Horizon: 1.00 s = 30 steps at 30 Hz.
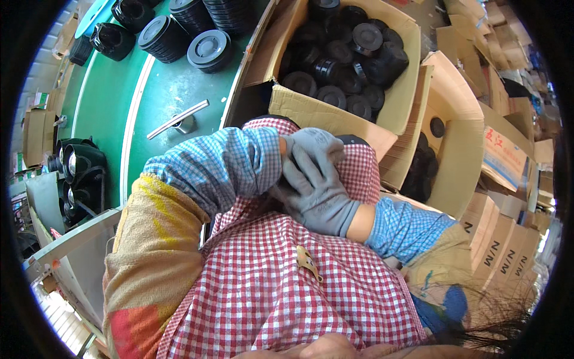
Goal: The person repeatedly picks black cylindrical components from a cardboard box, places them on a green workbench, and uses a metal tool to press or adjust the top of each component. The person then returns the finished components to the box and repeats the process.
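Bending at the elbow by the green counter's (170,90) near edge, the left arm (212,161) is angling inward. The left hand (310,142) and the right hand (324,203), in grey gloves (335,216), are overlapping above the lap, fingers curling; whether either is grasping something, I cannot tell. Rightward, one carton (502,152) is showing red characters, lower cartons (497,250) black lettering.

Left arm (179,188) and right arm (415,236) bend inward, gloved left hand (310,143) and right hand (323,200) overlapping

Two gloved hands (313,142) (327,206), two cartons (323,112) (460,149) of black parts (366,38), one metal bar (179,118)
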{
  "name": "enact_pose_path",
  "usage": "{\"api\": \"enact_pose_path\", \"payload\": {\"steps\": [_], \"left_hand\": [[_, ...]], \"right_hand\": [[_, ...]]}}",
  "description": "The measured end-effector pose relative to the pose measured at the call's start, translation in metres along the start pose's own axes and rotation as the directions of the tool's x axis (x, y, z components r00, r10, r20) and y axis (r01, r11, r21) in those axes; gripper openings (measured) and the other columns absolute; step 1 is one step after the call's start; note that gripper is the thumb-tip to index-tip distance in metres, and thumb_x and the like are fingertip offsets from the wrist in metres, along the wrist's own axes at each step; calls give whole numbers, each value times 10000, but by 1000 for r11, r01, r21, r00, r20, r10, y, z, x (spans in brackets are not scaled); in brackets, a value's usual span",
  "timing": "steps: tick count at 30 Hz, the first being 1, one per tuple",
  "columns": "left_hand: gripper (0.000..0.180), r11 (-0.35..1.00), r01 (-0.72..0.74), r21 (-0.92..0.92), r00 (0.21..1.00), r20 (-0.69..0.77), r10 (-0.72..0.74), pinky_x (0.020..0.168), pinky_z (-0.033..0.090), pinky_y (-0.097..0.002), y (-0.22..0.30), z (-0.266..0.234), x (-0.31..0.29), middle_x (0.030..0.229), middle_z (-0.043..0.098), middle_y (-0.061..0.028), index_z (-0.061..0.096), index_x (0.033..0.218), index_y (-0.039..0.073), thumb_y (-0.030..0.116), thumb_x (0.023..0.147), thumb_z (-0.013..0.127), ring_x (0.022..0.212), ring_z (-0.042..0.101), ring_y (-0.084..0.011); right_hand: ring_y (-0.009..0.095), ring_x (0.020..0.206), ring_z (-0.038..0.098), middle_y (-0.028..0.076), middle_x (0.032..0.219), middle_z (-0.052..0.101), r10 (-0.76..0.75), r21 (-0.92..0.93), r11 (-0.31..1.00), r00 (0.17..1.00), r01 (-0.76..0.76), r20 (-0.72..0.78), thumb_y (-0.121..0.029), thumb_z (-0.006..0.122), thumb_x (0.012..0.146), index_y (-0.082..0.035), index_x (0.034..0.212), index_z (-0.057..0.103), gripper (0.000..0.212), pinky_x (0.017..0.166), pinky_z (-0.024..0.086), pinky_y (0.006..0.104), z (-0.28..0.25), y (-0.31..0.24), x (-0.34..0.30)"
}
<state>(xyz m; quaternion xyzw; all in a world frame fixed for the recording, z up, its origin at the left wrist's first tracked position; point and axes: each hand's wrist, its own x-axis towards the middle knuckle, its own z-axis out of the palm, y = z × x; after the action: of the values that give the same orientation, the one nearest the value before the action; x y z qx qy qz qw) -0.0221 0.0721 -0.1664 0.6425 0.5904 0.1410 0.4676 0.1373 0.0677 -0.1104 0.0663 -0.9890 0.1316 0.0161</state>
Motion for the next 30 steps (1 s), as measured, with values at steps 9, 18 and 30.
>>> {"api": "enact_pose_path", "payload": {"steps": [9,18,30], "left_hand": [[309,773,-169,-612,831,-509,-222,950,519,-315,-34,-15,-83,1158,679,-111,640,1213,-38,190,1028,545,1061,643,-183],[348,987,-160,-20,922,-360,143,1041,500,-351,10,6,-71,1321,614,-172,603,1318,8,164,1007,580,1186,610,-267],[288,855,141,-499,987,134,-84,965,524,-403,18,-2,-19,1150,690,-108,669,1162,31,229,953,674,1059,666,-253]], "right_hand": [[469,1475,265,244,1596,294,129,150,985,938,-84,-322,-862,442,833,-86,1533,418,1046,1196,181,615,-28,46,-79],[411,1462,318,184,1567,373,-70,-23,998,942,66,-329,-878,502,763,-146,1517,472,1051,1210,214,569,-41,71,-75],[403,1532,201,118,1656,270,-366,174,911,927,374,-80,-578,630,792,-315,1490,498,757,1168,136,702,-4,40,-17]]}}
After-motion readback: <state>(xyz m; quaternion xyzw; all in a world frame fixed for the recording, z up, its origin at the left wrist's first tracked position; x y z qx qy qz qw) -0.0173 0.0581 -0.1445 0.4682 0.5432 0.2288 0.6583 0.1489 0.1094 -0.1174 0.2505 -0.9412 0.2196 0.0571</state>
